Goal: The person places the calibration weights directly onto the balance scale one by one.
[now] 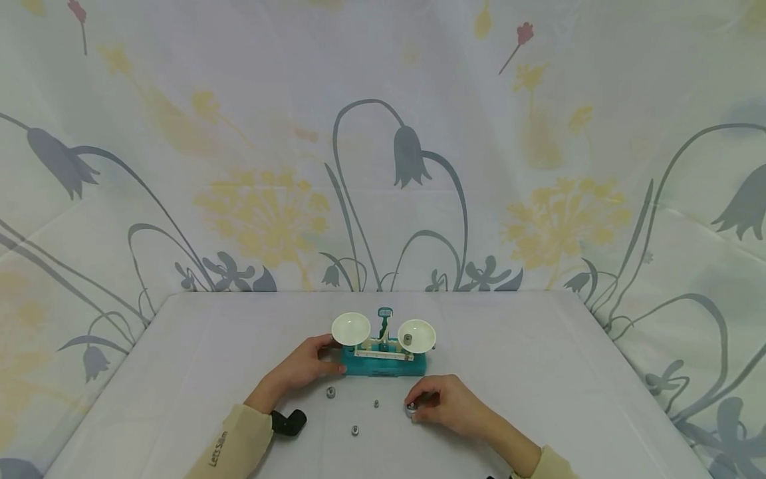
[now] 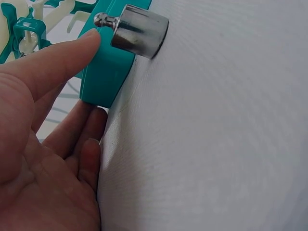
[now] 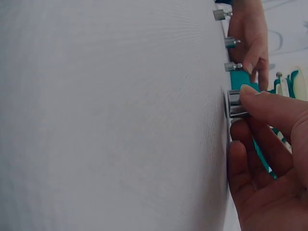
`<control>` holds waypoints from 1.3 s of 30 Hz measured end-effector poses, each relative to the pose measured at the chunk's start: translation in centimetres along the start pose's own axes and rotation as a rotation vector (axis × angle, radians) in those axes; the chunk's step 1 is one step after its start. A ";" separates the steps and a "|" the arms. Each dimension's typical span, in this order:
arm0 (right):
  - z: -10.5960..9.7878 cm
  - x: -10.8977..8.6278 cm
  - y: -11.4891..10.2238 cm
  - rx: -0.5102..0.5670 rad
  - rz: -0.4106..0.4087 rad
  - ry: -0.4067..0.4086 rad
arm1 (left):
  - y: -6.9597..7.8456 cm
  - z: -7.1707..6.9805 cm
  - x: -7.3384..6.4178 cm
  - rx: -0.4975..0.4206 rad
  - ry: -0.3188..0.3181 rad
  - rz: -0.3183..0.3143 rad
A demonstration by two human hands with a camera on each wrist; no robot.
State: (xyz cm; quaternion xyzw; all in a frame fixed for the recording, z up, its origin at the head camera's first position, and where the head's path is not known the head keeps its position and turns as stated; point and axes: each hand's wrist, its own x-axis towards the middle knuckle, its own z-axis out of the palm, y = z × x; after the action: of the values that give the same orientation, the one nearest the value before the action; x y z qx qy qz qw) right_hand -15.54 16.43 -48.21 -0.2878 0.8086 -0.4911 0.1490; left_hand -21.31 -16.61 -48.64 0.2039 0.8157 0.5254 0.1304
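A teal balance scale point(image 1: 383, 366) with two white pans stands on the table. My left hand point(image 1: 308, 364) holds the left end of its base, thumb along the front and fingers round the side. A small metal weight point(image 1: 407, 339) sits in the right pan point(image 1: 423, 342); nothing lies in the left pan point(image 1: 351, 328). In front of the right end, my right hand point(image 1: 445, 402) pinches a larger cylindrical metal weight point(image 3: 236, 103) between thumb and fingers. Its bottom is close to the tabletop in the right wrist view.
Three knobbed metal weights, a left one point(image 1: 331, 392), a tiny middle one point(image 1: 376, 404) and a nearer one point(image 1: 355, 430), stand apart in front of the scale. White cloth covers the table point(image 1: 239, 339). A flower-printed curtain point(image 1: 383, 219) hangs behind it.
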 end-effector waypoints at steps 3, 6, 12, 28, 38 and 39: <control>-0.2 0.0 0.0 -0.004 -0.010 0.001 | -0.1 0.0 0.0 -0.010 0.000 -0.008; -0.5 0.0 -0.2 -0.015 -0.020 0.007 | -0.1 0.0 0.1 -0.007 0.000 -0.010; -1.5 0.0 -1.0 -0.035 -0.034 0.027 | 0.0 -0.1 0.1 0.020 0.000 0.004; -4.3 0.5 -3.4 -0.129 -0.111 0.124 | -0.2 0.0 0.2 0.009 0.006 -0.025; -6.1 1.5 -4.4 -0.137 -0.098 0.190 | -0.2 0.0 0.2 0.015 0.014 -0.037; -6.2 1.6 -4.4 -0.140 -0.099 0.195 | -0.2 0.0 0.2 0.014 0.012 -0.035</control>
State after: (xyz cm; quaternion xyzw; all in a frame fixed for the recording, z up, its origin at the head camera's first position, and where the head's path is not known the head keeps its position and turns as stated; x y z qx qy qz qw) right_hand -18.68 18.29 -41.32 -0.2880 0.8364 -0.4656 0.0250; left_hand -21.53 -16.59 -48.87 0.1871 0.8236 0.5186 0.1332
